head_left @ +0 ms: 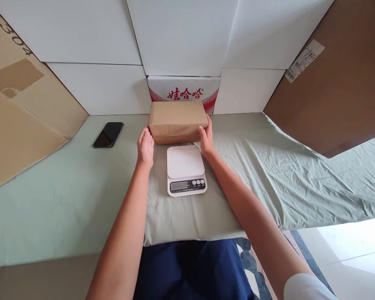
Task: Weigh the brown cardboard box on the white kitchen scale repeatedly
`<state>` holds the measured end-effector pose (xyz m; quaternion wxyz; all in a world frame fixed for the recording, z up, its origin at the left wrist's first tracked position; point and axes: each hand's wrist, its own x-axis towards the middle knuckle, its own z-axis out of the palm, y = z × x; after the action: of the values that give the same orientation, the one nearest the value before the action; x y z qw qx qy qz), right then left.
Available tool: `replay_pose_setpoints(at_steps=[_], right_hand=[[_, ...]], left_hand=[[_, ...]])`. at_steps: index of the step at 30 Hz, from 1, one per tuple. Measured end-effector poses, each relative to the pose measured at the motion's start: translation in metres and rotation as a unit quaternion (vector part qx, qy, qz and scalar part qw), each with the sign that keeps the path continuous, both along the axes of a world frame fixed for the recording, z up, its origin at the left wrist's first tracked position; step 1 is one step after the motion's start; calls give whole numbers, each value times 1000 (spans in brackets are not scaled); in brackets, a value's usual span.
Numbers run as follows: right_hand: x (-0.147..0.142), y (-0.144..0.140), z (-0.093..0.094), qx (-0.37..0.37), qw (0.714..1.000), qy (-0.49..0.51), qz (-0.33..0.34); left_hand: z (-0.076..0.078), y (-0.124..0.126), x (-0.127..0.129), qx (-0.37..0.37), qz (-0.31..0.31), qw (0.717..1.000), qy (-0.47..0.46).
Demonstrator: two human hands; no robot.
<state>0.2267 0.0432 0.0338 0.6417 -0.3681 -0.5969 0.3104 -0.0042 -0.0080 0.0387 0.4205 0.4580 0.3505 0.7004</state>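
Our left hand [145, 148] and right hand [206, 139] press flat fingers on either end of the cardboard box [178, 121], resting just behind the kitchen scale [186, 170]; its platform is bare, nothing weighed yet.

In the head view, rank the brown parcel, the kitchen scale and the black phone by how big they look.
1. brown parcel, held between the left hand and right hand.
2. kitchen scale; it sits nearer the camera, so the real gap may be wider.
3. black phone, clearly smallest.
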Motion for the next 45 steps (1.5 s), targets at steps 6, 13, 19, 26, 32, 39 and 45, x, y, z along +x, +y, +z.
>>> replay_pose_setpoints(at_steps=[6, 13, 19, 26, 32, 39, 45], right_hand=[[5, 1, -4, -30, 999, 17, -28], [7, 1, -5, -50, 998, 21, -37], [32, 12, 7, -94, 982, 136, -95], [56, 17, 13, -146, 960, 199, -129], [42, 14, 4, -152, 967, 170, -114], [24, 13, -15, -131, 983, 125, -40], [8, 4, -15, -112, 991, 64, -32]], left_hand=[[-14, 7, 4, -18, -3, 1000, 16], [-20, 8, 2, -29, -1, 999, 46], [-9, 9, -32, -42, 79, 995, 44], [-6, 10, -45, -68, 78, 993, 57], [-9, 12, -38, -61, 68, 995, 34], [-17, 16, -29, -79, 27, 994, 64], [-19, 13, -12, -81, 15, 994, 72]])
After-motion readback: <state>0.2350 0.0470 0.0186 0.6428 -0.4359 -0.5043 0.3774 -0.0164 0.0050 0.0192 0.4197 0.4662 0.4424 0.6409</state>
